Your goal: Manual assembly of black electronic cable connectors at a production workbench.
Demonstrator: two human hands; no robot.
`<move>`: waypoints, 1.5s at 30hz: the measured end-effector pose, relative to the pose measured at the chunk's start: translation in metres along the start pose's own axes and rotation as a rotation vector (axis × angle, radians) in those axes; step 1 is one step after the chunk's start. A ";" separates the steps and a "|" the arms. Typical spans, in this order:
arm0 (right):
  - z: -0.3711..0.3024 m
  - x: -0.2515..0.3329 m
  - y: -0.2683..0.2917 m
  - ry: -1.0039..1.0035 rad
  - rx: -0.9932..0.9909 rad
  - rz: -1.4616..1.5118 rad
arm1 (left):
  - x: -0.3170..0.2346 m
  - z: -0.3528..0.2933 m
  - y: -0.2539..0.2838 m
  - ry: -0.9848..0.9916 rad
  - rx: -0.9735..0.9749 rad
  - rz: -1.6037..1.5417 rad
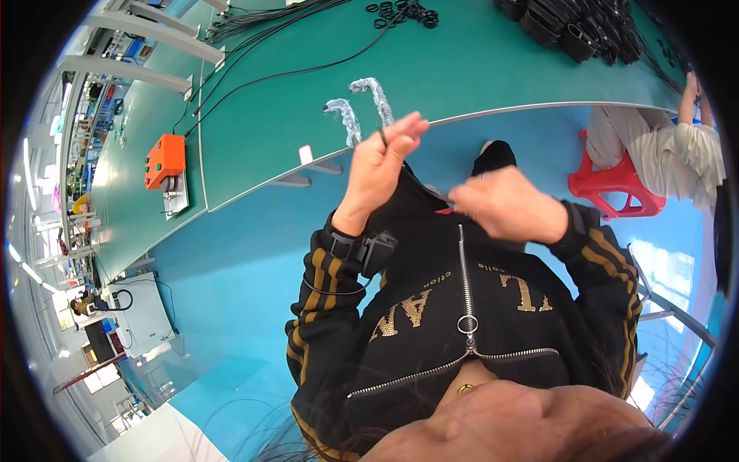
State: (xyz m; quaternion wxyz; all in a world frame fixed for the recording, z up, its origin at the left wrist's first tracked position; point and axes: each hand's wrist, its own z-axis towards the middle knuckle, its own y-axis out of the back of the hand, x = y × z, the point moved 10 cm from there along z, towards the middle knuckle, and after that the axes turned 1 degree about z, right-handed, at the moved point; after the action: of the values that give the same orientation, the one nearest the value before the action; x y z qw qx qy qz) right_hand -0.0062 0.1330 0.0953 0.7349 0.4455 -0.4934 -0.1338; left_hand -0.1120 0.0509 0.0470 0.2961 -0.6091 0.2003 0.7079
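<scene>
My left hand (376,168) is held up by the table's near edge, its fingers closed around a thin black cable (383,138). Part of that cable shows above the hand, and dark strands run down from it toward my right hand. In front of my body, my right hand (509,205) is curled like a fist and smeared by motion. Close to its fingertips is a small red piece (444,210); what the fingers hold is hidden. Just beyond my left hand, two hooks wrapped in clear film, a left one (344,117) and a right one (376,94), stand at the table edge.
The green table (277,123) carries long black cables (296,71), small black rings (402,13) and a heap of black coiled cables (573,29). An orange box-shaped device (165,160) stands at left. A person (654,146) sits on a red stool (616,189) at right.
</scene>
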 end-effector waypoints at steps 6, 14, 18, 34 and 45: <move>0.037 -0.025 0.059 0.150 -0.307 0.096 | 0.010 -0.031 -0.067 0.333 0.366 -0.507; 0.003 -0.082 -0.063 -0.278 -0.216 0.575 | -0.009 -0.015 -0.052 0.225 0.461 -0.905; -0.009 -0.034 -0.032 -0.139 -0.154 0.444 | 0.000 0.006 -0.005 0.033 -0.060 -0.409; -0.014 -0.075 -0.071 -0.325 -0.160 0.742 | 0.004 -0.009 -0.036 0.253 0.125 -0.663; 0.022 -0.028 0.034 0.113 -0.208 0.047 | 0.041 -0.025 -0.049 0.279 0.210 -0.137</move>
State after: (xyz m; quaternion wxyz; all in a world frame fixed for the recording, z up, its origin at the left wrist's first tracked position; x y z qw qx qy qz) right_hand -0.0464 0.1586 0.1081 0.8067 0.3620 -0.4450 -0.1419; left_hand -0.0646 0.0785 0.0061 0.3750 -0.6794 0.2704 0.5697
